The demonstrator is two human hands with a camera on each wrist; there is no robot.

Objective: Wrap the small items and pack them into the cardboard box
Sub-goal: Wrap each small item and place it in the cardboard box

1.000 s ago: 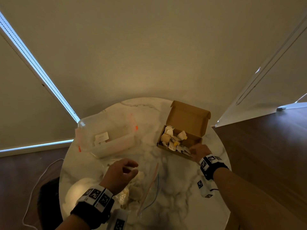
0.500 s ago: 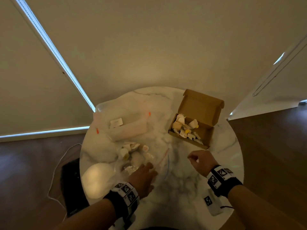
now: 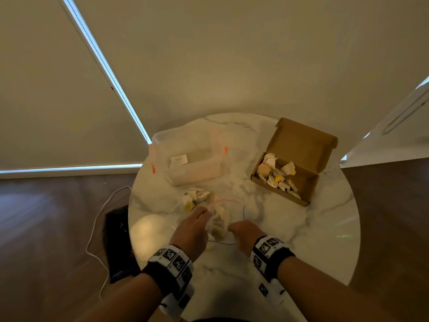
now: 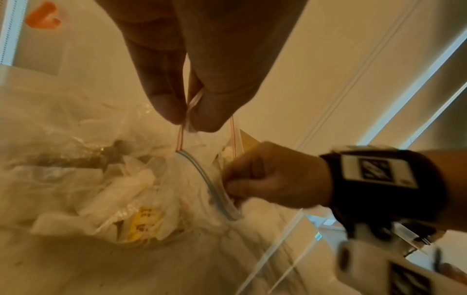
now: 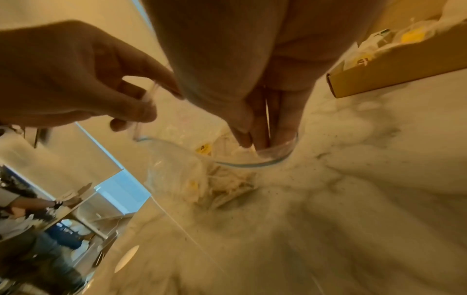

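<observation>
Several small wrapped items [image 3: 220,219] are seen inside a clear zip bag [image 4: 192,179] lying on the marble desk [image 3: 290,240], directly between the two hands and at the near middle of the desk. More wrapped items [image 3: 195,197] are heaped just beyond the bag, toward the clear plastic container [image 3: 192,163]. The cardboard box [image 3: 299,156] is set well apart on the far right of the desk, its lid raised, with a pile of wrapped pieces [image 3: 276,175] already lying in its left half.

The bag's upper lip, marked by a thin red line, is pinched between the thumb and a fingertip of the left hand [image 3: 191,231], so that the mouth is lifted. The lower lip, edged in blue, is spread in a curve on the desk. The right hand [image 3: 243,235] is placed at the bag's mouth on the opposite side; in the left wrist view its fingers are curled at the blue-edged lip, and in the right wrist view its fingertips [image 5: 255,137] are reaching down into the mouth. Whether plastic or one of the items is pinched there cannot be told.

The bag's contents are blurred and veiled by the plastic; only pale wrapping and a few yellow patches can be made out. The box is cut off at the right edge of the right wrist view, and the palms of both hands are hidden in the head view.
</observation>
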